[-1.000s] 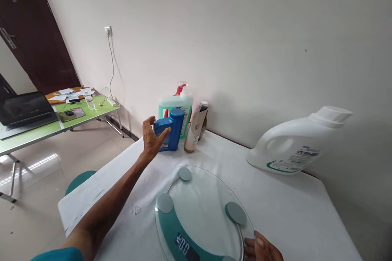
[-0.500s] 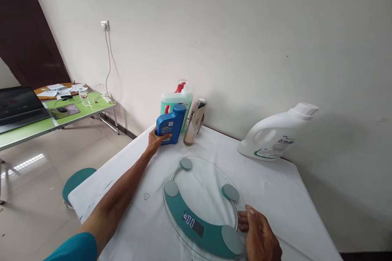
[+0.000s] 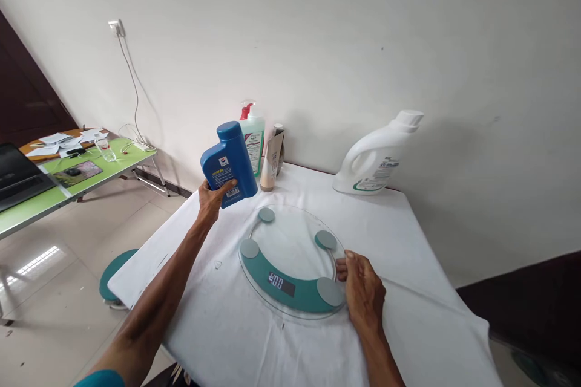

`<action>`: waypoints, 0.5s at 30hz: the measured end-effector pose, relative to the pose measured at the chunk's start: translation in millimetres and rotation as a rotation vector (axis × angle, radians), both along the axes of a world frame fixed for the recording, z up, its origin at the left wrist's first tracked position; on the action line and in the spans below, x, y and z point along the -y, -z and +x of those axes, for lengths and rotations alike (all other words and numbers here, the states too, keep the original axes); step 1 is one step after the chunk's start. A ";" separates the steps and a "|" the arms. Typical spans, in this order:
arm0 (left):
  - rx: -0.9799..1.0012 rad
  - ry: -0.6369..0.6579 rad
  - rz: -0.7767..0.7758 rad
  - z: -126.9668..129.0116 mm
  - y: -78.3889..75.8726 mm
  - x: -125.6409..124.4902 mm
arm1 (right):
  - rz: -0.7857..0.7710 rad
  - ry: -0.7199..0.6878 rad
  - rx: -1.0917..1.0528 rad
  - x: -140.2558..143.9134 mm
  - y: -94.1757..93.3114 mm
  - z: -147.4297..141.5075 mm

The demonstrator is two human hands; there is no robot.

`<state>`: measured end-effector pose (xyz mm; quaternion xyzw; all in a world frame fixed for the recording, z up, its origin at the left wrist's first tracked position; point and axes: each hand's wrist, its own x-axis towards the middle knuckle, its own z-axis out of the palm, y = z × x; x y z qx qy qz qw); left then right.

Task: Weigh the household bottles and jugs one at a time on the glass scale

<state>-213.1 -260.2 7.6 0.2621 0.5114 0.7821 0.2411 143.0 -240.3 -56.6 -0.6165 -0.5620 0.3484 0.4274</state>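
A blue plastic bottle (image 3: 233, 160) with a blue cap is in my left hand (image 3: 211, 199), gripped low with the thumb across its label. It is held up off the cloth, slightly tilted, in front of the other bottles. My right hand (image 3: 363, 287) pinches the right edge of a round glass bathroom scale (image 3: 290, 299), its fingers showing through the glass. The scale lies on the white-covered table (image 3: 408, 314), with a green band, grey round pads and a lit display that shows zeros.
Behind stand a green pump bottle (image 3: 254, 139), a beige tube (image 3: 270, 163) and a large white detergent jug (image 3: 374, 160), close to the wall. To the left are a green table (image 3: 113, 160) with a laptop (image 3: 20, 175), and a green stool (image 3: 113, 272).
My left hand has lifted the blue bottle off the table and brought it nearer. My right hand stays at the scale's edge. The camera view has shifted.
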 end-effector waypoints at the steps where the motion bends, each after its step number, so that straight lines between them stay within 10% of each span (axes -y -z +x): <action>1: -0.007 0.035 0.002 9.0 -5.9 4.4 | 0.003 -0.002 -0.006 0.6 -0.3 -0.5; 6: 0.004 0.257 0.003 64.5 -19.1 17.3 | -0.004 0.014 -0.021 2.0 2.1 -1.6; 15: 0.011 0.557 -0.086 121.6 4.7 15.1 | 0.040 0.010 -0.065 4.6 3.7 -2.9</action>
